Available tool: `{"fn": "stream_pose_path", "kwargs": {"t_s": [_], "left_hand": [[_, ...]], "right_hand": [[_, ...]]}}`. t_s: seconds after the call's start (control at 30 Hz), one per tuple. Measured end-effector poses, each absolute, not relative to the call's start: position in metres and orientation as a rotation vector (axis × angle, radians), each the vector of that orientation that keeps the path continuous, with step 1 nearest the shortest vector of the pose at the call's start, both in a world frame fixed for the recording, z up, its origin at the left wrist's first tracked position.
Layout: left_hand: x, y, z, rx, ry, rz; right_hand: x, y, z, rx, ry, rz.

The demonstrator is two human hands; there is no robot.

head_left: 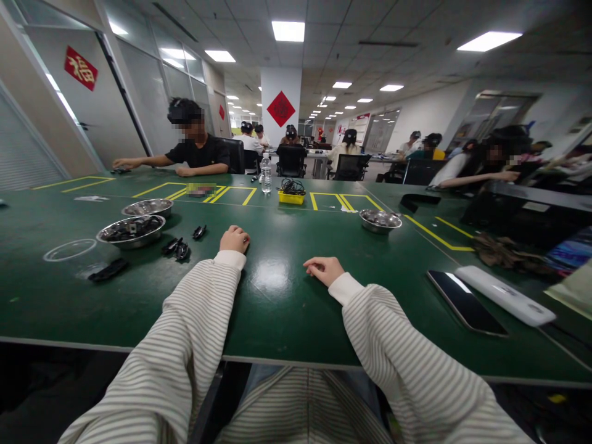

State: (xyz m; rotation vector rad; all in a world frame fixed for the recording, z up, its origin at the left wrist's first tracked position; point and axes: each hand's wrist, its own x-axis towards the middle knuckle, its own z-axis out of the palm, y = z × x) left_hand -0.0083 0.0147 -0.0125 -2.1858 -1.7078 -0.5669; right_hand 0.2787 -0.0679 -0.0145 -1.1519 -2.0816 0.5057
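My left hand (234,239) rests on the green table (277,296) as a loose fist, and nothing shows in it. My right hand (324,269) lies on the table to its right with the fingers curled in, also holding nothing visible. Both arms wear striped sleeves. Small black parts (178,248) lie just left of my left hand. Beyond them stand two steel bowls, the nearer one (131,230) filled with black parts and the farther one (147,208) behind it.
A clear plastic lid (69,250) and a black part (108,269) lie far left. A third steel bowl (380,220), a phone (466,301) and a white case (504,295) sit to the right. A water bottle (265,173) and yellow tray (291,197) stand ahead. Other people sit across the table.
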Motion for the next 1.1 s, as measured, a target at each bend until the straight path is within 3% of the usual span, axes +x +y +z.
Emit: {"fn": "stream_pose_path", "kwargs": {"t_s": [0.57, 0.9, 1.1], "left_hand": [[0.005, 0.017, -0.014, -2.460, -1.531, -0.683], [0.101, -0.040, -0.005, -2.821, -0.964, -0.661], [0.132, -0.062, -0.008, -2.925, -0.895, -0.622]], "right_hand": [[0.278, -0.068, -0.013, -1.147, -2.116, 0.474], [0.280, -0.071, -0.008, -1.158, -1.879, 0.365], [0.278, -0.074, -0.006, -1.154, -1.819, 0.329]]}}
